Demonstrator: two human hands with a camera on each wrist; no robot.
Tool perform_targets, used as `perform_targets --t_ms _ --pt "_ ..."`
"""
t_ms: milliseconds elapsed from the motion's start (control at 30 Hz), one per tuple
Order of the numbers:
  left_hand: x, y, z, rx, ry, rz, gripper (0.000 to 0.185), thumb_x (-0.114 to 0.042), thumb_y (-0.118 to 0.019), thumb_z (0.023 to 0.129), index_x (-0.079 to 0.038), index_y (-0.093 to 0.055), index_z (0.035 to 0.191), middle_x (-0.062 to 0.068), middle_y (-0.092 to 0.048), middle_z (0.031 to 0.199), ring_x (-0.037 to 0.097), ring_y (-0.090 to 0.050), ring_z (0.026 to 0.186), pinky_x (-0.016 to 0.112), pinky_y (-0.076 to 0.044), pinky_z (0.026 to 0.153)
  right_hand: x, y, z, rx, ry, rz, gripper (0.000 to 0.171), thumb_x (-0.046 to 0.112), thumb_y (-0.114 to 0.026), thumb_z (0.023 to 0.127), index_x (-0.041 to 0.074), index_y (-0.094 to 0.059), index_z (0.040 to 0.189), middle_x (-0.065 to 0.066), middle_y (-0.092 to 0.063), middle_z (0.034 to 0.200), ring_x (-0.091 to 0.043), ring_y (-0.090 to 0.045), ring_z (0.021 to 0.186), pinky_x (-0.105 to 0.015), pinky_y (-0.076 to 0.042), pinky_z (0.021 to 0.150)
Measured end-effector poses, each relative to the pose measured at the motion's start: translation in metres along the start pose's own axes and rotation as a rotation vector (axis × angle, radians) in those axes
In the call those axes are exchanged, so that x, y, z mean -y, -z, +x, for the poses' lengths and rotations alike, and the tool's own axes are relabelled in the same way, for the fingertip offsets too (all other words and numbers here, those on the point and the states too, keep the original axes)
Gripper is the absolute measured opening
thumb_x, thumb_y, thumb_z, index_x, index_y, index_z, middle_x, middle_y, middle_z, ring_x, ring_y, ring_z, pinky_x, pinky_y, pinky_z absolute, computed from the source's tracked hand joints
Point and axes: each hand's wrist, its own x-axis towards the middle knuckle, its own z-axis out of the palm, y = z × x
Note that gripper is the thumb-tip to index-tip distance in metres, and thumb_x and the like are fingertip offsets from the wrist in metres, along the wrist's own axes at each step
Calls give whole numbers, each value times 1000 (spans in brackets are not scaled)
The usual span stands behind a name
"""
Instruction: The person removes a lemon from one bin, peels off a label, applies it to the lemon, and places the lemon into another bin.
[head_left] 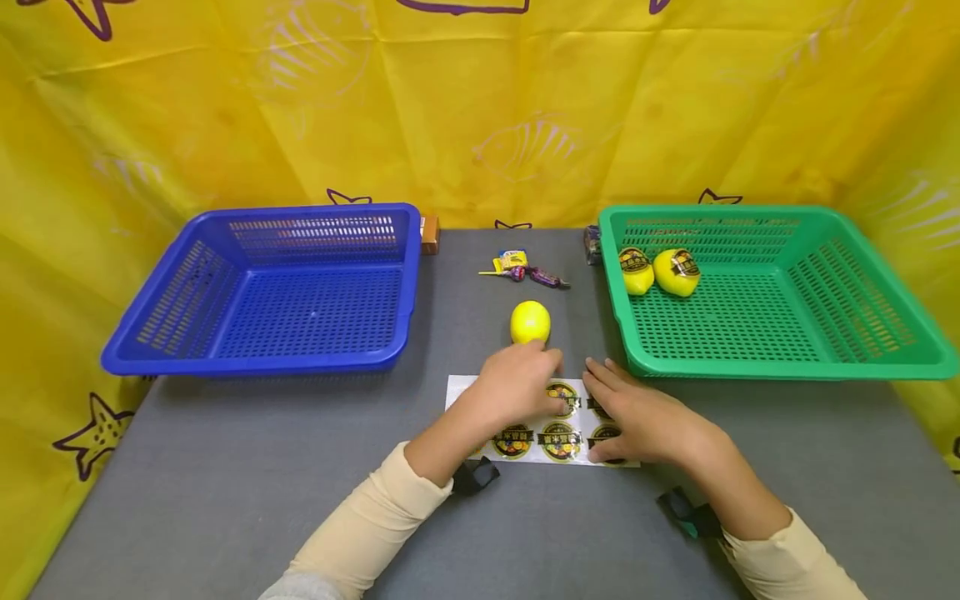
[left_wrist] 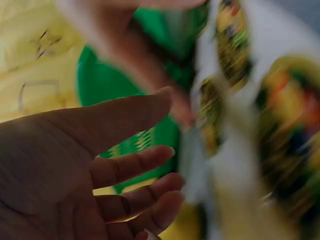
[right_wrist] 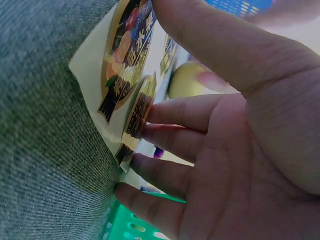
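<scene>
Two stickered lemons [head_left: 660, 271] already in green basket [head_left: 862, 367]; one bare lemon [head_left: 530, 322] on counter [head_left: 225, 483], just beyond sticker sheet [head_left: 558, 440], not yet labelled. Left hand [head_left: 517, 387] over sheet's upper row, fingers loosely curved, seemingly picking at a sticker, grip unclear. Right hand [head_left: 637, 417] flat, fingers straight, pressing sheet's right edge. Blue basket [head_left: 262, 362] holding nothing; wrapped candies [head_left: 525, 271] behind lemon

Blue basket [head_left: 187, 292], green basket [head_left: 862, 283], yellow lemon [head_left: 530, 322]
</scene>
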Motion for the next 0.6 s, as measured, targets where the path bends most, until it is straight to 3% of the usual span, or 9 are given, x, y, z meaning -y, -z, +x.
perform_targets --t_ms 100,300,600 --pt "-5 -11 0 71 6 6 38 -40 -83 80 -16 -65 103 3 -59 96 21 -62 82 36 -54 68 0 0 -1 -4 1 0 93 36 -85 81 -11 -39 147 -30 -28 156 -51 -22 143 -58 -30 112" --pt "-1 -22 1 87 40 -80 41 -39 -85 80 -15 -61 103 0 -57 92 19 -60 81 36 -51 68 1 0 -1 -6 4 -3 94 35 -86 80 -12 -39 147 -31 -28 156 -52 -23 142 -58 -30 113" --pt "1 -21 2 90 24 -140 40 -34 -86 80 -17 -56 100 -1 -53 89 16 -57 79 33 -49 67 1 0 -1 -6 3 -8 95 35 -86 80 -11 -38 148 -31 -28 156 -53 -23 142 -58 -31 112"
